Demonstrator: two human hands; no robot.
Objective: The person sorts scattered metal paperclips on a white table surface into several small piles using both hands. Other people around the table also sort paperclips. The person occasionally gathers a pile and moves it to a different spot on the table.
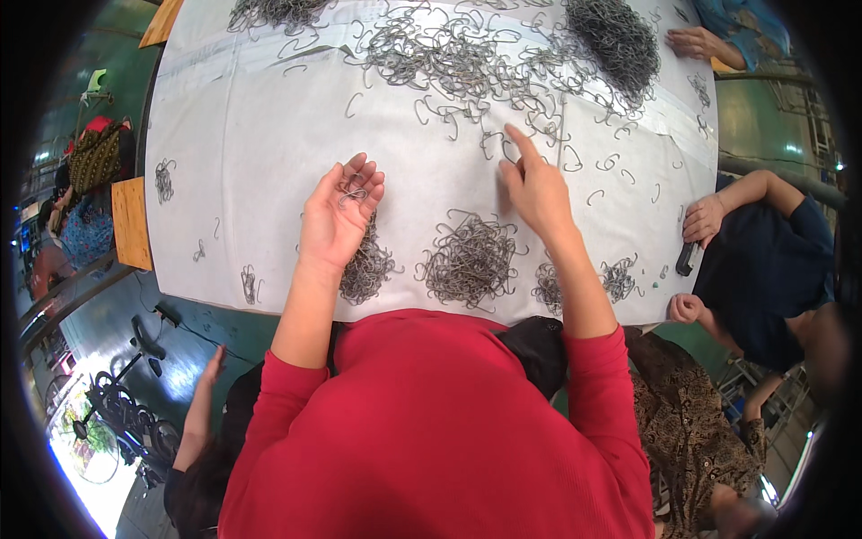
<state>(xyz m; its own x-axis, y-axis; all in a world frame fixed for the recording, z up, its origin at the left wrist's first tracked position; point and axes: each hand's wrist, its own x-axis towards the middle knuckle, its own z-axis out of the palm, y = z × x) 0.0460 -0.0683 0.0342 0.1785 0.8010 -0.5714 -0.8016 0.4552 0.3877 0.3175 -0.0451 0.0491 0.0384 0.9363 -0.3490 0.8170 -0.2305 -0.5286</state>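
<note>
My left hand (330,216) is palm up above the white-covered table (260,126). A few bent wire hooks (354,192) lie in its cupped fingers. My right hand (541,199) reaches over the table, index finger and thumb stretched apart, with nothing visible between them. Its fingertip is beside the near edge of a wide scatter of grey S-shaped wire hooks (440,63). Between my forearms sits a heap of hooks (471,260). Another pile (366,269) is partly hidden by my left forearm, and smaller piles (620,280) flank my right forearm.
A dense hook mound (615,45) stands at the far right, another (274,11) at the far left. Small clusters (164,181) lie near the left edge. One person's hand (705,218) rests at the right edge by a black object (688,259); another hand (696,43) lies beyond.
</note>
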